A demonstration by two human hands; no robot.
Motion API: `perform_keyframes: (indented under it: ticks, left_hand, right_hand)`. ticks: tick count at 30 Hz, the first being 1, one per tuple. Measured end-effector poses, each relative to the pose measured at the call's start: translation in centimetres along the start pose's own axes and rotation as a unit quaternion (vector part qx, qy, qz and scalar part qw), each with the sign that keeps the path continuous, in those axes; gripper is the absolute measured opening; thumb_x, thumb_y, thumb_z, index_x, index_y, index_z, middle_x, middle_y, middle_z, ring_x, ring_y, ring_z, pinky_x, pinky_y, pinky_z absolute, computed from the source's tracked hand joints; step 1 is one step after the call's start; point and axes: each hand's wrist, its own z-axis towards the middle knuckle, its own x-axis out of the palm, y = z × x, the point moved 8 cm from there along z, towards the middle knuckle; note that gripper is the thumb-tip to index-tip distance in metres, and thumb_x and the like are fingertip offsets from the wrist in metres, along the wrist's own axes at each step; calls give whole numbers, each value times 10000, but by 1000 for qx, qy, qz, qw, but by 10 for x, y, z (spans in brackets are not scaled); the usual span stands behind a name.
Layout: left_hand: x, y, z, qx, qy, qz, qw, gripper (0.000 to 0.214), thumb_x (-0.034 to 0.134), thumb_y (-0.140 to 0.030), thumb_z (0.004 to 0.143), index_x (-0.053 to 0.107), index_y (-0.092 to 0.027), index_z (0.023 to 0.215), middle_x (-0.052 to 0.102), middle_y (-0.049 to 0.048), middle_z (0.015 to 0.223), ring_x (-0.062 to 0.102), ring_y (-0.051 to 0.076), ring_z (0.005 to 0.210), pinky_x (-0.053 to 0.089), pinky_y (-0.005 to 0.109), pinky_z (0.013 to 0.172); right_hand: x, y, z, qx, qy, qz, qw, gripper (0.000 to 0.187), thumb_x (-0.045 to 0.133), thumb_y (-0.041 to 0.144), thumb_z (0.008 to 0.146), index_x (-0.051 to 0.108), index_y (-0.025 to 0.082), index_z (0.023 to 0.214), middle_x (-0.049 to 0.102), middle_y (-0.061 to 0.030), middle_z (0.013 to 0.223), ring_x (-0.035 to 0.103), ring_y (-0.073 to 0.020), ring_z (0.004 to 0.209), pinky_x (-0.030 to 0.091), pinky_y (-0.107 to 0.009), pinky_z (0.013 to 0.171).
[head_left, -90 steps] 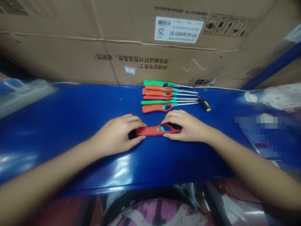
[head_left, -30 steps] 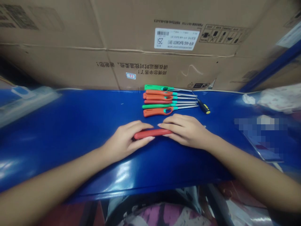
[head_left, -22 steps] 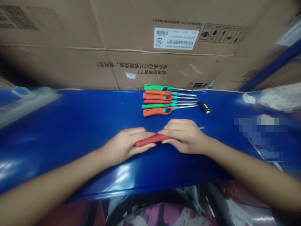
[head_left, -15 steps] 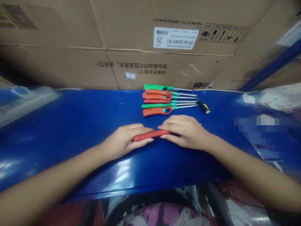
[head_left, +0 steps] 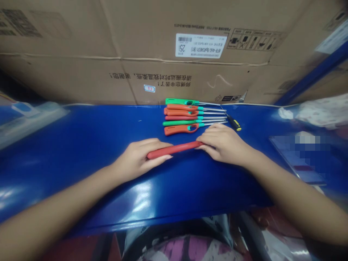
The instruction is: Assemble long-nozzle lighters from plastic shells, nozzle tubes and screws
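Note:
Between my two hands is a red lighter handle (head_left: 176, 149), held over the blue table and tilted slightly up to the right. My left hand (head_left: 141, 156) is closed on its left end, thumb below and fingers above. My right hand (head_left: 221, 143) pinches its right end, and the fingers hide whatever lies past that end. Just beyond, several long-nosed gas lighters lie stacked side by side: an orange lighter (head_left: 178, 129) nearest, then green, red and orange ones, with a green lighter (head_left: 179, 101) farthest. Their metal tubes point right.
A black and yellow screwdriver (head_left: 234, 123) lies by the lighter tips. Large cardboard boxes (head_left: 89, 79) stand along the back of the blue table (head_left: 108, 127). Clear plastic bags (head_left: 35, 119) lie at the left. At right are a white patterned bag (head_left: 323, 112) and a flat screen-like device (head_left: 296, 163).
My right hand has slid right and away from me along the red handle, baring more of it. My left hand has shifted slightly left. The stacked lighters have stayed put.

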Motion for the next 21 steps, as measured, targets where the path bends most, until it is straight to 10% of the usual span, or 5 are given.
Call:
perform_keyframes:
  ticks: [21]
  left_hand:
    - [7, -2, -2, 26, -14, -2, 1000, 268, 682, -218, 921, 695, -123, 1171, 757, 71, 1005, 702, 138, 842, 536, 205, 799]
  right_hand:
    - [-12, 25, -1, -108, -97, 14, 989, 173, 567, 194, 985, 699, 127, 1076, 799, -64, 1002, 744, -184, 848, 542, -379, 897]
